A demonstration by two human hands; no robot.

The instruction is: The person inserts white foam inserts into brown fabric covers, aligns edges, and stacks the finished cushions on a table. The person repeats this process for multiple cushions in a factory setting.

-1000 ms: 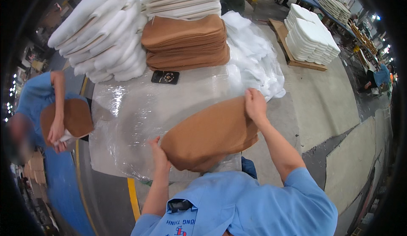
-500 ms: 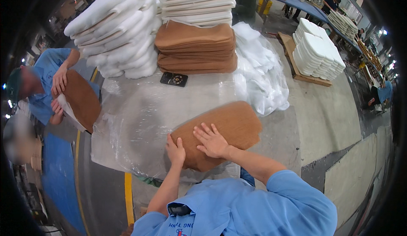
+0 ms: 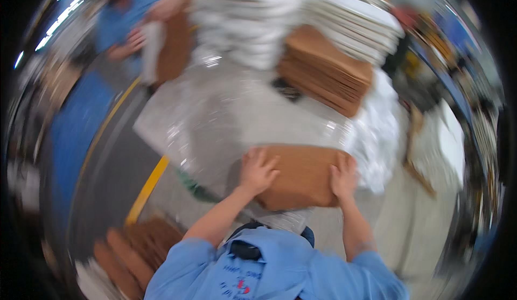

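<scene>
A brown fabric-covered pad (image 3: 301, 179) lies at the near side of the plastic-covered table, directly before me. My left hand (image 3: 259, 169) rests on its left end, fingers spread over the top. At the opposite end, my right hand (image 3: 343, 175) lies along the right edge with its fingers stretched forward. Both palms touch the pad, which sits flat between them. Blur from motion hides the finer detail of the fingertips. Beyond the pad rises a stack of folded brown pads (image 3: 326, 74), with a dark phone (image 3: 285, 90) lying at its left foot.
White padded stacks (image 3: 247, 17) stand at the back. Crumpled clear plastic (image 3: 377, 138) lies to the right. At far left a co-worker in a blue shirt holds a brown and white piece (image 3: 173, 47). More brown pieces (image 3: 132, 251) are at lower left, beside a yellow floor line (image 3: 148, 189).
The view has turned left. My right hand has moved from the pad's middle to its right end; my left hand stays at its left end. The pad now lies more level before me.
</scene>
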